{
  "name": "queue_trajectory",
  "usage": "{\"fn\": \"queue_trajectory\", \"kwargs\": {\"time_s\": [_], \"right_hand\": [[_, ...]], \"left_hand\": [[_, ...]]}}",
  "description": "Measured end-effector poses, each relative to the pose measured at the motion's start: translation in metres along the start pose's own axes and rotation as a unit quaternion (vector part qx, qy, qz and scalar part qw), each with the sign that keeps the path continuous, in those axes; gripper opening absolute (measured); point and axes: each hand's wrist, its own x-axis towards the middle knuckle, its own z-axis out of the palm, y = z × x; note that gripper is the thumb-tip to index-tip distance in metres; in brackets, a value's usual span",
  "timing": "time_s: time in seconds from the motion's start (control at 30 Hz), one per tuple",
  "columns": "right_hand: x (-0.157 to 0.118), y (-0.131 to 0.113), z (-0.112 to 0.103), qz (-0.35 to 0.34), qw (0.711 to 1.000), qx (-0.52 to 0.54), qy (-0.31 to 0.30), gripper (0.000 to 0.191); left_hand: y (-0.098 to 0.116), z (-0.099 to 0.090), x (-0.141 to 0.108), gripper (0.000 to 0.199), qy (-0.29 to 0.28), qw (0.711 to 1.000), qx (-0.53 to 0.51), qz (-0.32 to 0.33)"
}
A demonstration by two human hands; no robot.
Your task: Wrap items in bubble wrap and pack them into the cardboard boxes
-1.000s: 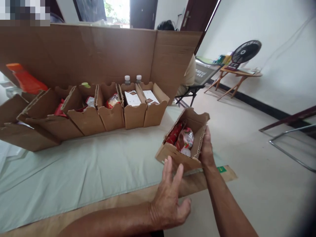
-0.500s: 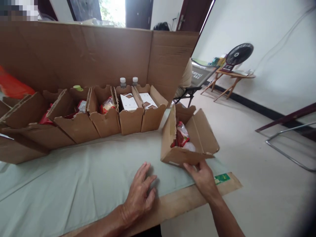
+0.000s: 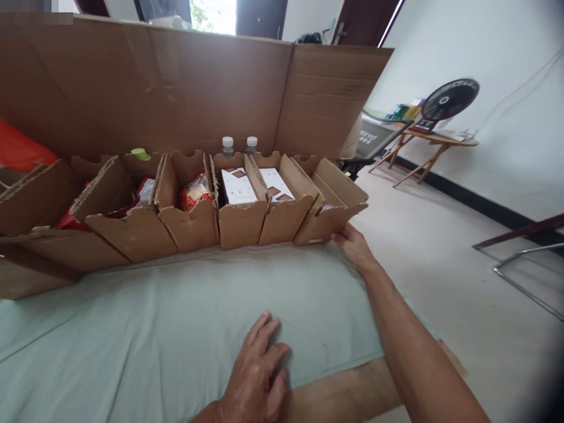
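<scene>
The rightmost open cardboard box (image 3: 324, 226) stands beside the end of a row of similar boxes, at their right side. My right hand (image 3: 352, 244) grips its lower front right corner; some of the fingers are hidden behind it. Little shows of what lies in this box. My left hand (image 3: 259, 370) is open over the pale green cloth (image 3: 176, 311), fingers spread and holding nothing. In the row, two neighbouring boxes hold white cartons (image 3: 238, 187). Farther left, one box has a red and clear packet (image 3: 196, 192), and others hold red packets (image 3: 73, 216).
A tall cardboard panel (image 3: 211, 94) stands behind the row, with two white-capped bottles (image 3: 228, 147) before it. A light green cap-like piece (image 3: 141, 154) and an orange bag (image 3: 24, 147) are at left. Beyond the table are a folding chair (image 3: 374, 138) and a fan (image 3: 449, 100).
My right hand has moved the rightmost box away from me and leftward, up against the end of the row. My left hand stays open near the front edge.
</scene>
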Motion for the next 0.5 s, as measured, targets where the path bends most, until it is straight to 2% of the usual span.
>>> {"fn": "queue_trajectory", "kwargs": {"time_s": [0.07,0.13,0.2,0.23,0.27,0.33,0.4,0.43,0.5], "right_hand": [[-0.004,-0.007,0.000,-0.012,0.999,-0.027,0.043,0.027],[-0.018,-0.022,0.000,-0.030,0.991,-0.054,0.120,0.031],[-0.035,-0.047,0.004,-0.060,0.980,-0.068,0.180,0.037],[-0.043,-0.063,0.009,-0.082,0.978,-0.073,0.179,0.040],[-0.048,-0.080,0.017,-0.107,0.979,-0.080,0.154,0.042],[-0.049,-0.113,0.037,-0.161,0.978,-0.129,0.037,0.050],[-0.039,-0.137,0.059,-0.174,0.961,-0.207,-0.055,0.052],[-0.032,-0.145,0.067,-0.170,0.954,-0.237,-0.075,0.047],[-0.021,-0.154,0.076,-0.164,0.947,-0.264,-0.078,0.030]], "left_hand": [[0.000,0.001,0.000,0.050,0.007,1.000,-0.005,0.002],[0.001,0.002,0.001,0.049,0.010,1.000,-0.010,0.000],[0.002,0.001,0.003,0.048,0.004,1.000,-0.018,-0.006],[0.002,0.000,0.003,0.047,0.000,1.000,-0.021,-0.009],[0.002,0.000,0.004,0.048,-0.004,1.000,-0.025,-0.012],[0.003,-0.001,0.003,0.048,-0.004,0.999,-0.032,-0.020],[0.002,0.000,0.002,0.046,0.010,0.999,-0.035,-0.024],[0.002,0.001,0.001,0.046,0.020,0.999,-0.039,-0.025],[0.000,0.002,0.002,0.045,0.043,0.997,-0.057,-0.027]]}}
